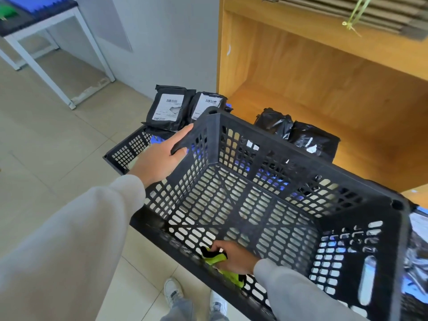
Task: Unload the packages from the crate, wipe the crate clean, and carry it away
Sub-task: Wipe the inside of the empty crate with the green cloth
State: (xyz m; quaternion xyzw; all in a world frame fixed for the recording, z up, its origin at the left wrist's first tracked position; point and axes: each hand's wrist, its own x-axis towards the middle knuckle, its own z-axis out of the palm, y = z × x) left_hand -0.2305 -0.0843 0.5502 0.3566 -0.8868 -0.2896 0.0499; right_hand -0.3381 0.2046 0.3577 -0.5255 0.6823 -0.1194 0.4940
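both hands [159,156] are busy, the left gripping the rim of the empty crate [266,218] held tilted above the floor, the right [234,256] pinching a green cloth [217,259] inside it, best swept slowly along the near wall.

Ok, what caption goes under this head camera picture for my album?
Left hand steadies the empty black crate while right hand wipes inside with a green cloth.

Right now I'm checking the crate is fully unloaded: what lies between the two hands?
In the head view, only the crate's bare slotted floor lies between the left hand and the right hand; no packages there.
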